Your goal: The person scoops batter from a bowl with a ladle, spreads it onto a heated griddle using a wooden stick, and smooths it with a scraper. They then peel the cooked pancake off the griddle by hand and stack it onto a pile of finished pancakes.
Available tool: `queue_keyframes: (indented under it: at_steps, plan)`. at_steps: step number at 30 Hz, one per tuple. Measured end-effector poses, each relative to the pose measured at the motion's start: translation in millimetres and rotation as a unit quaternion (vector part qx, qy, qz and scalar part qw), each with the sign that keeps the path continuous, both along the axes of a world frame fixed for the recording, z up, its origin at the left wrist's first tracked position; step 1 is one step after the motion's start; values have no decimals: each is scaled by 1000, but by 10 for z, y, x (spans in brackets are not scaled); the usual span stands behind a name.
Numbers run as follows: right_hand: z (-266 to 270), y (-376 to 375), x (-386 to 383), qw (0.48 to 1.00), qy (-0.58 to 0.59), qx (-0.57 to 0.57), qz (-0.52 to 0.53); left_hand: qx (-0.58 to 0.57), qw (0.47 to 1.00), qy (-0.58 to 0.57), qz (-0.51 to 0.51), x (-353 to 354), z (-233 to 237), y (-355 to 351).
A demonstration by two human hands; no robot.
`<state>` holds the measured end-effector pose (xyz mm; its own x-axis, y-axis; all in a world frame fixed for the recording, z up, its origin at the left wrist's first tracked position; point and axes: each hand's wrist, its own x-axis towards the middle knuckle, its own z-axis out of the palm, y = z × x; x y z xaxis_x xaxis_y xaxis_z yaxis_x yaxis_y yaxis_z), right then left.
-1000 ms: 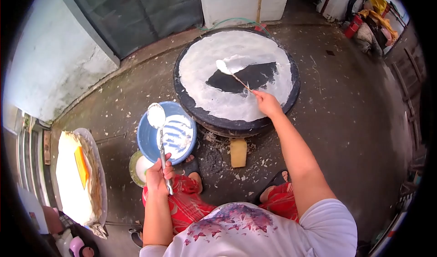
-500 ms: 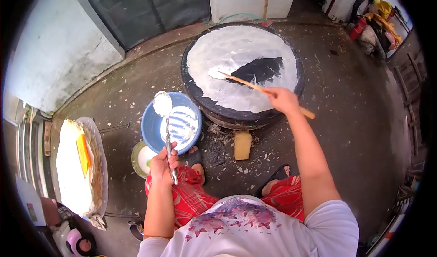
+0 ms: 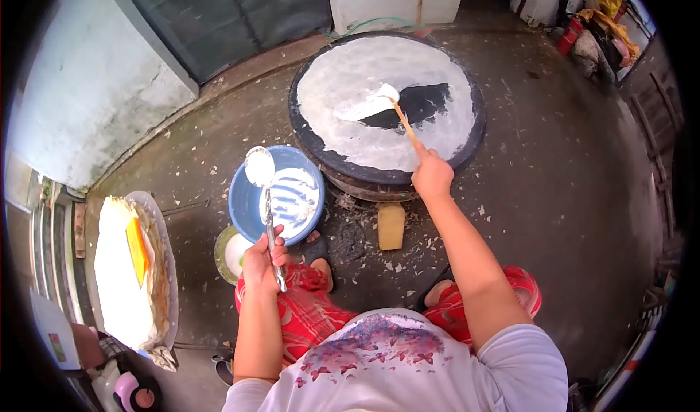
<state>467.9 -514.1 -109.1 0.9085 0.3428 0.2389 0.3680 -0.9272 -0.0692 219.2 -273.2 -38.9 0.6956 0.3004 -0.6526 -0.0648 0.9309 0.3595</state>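
Observation:
A wide round black griddle (image 3: pixel 468 149) carries a thin layer of white batter (image 3: pixel 357 69), with a dark bare patch right of its middle. My right hand (image 3: pixel 433 174) is closed around the wooden handle of a batter spreader (image 3: pixel 405 122); its batter-coated end rests at the upper left edge of that patch. My left hand (image 3: pixel 265 259) grips a metal ladle (image 3: pixel 269 215) by its handle. The ladle's white-coated bowl is raised over the left side of a blue basin (image 3: pixel 238 209), which has white batter smeared inside.
At left, a tray (image 3: pixel 172 266) bears a stack of thin pancakes (image 3: pixel 120 281) with a yellow scraper (image 3: pixel 136 250) on top. A green bowl (image 3: pixel 222 255) of white liquid stands beside the basin. Below the griddle sits a yellowish block (image 3: pixel 391 227). Bags and a red object (image 3: pixel 569 36) lie far right.
My right hand has moved left and slightly down, swinging the spreader's end up and right across the batter. The dark patch is smaller at its left. My left hand and ladle barely moved.

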Motion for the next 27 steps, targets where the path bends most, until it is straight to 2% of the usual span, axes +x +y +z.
queue_keyframes:
  at_steps: [2,4,6,8,10,11,13,14,16,18,19,22,24,26,27]
  plan:
    - [-83,39,-144,972,-6,234,-14,8,1000,3,-2,0,1,16]
    - [11,51,-370,976,2,179,127,-5,1000,5,8,24,31,8]
    - [-160,-74,-176,992,-39,68,99,-10,1000,2,5,25,28,6]
    - [-100,-262,143,999,-40,-3,-1,-15,1000,-2,3,17,26,-1]
    - [14,-359,240,996,-30,74,-41,-9,1000,8,4,23,27,-12]
    - [-7,-355,220,996,-32,75,-44,-9,1000,8,0,30,25,-10]
    - [-63,-245,54,980,11,195,-47,-23,1000,-2,2,38,20,12]
    - [-58,-199,-115,969,-35,245,19,-22,1000,-4,-1,59,24,11]
    - [-83,-245,-149,990,-14,118,80,-13,1000,6,12,66,42,-11]
    - [-178,-405,165,998,-35,37,-42,-19,1000,5,10,58,39,-33]
    - [-43,-492,242,997,-30,32,-71,-15,1000,8,9,53,39,-37]
    - [65,-519,195,977,16,174,-125,-14,1000,7,1,79,13,-8]
    - [50,-396,-16,974,49,172,-139,-18,1000,6,-4,75,0,8]
    - [-75,-377,-144,988,6,156,-2,-21,1000,2,4,89,-2,0]
    - [-166,-447,-44,995,-9,95,-26,-18,1000,2,2,94,-3,-5]
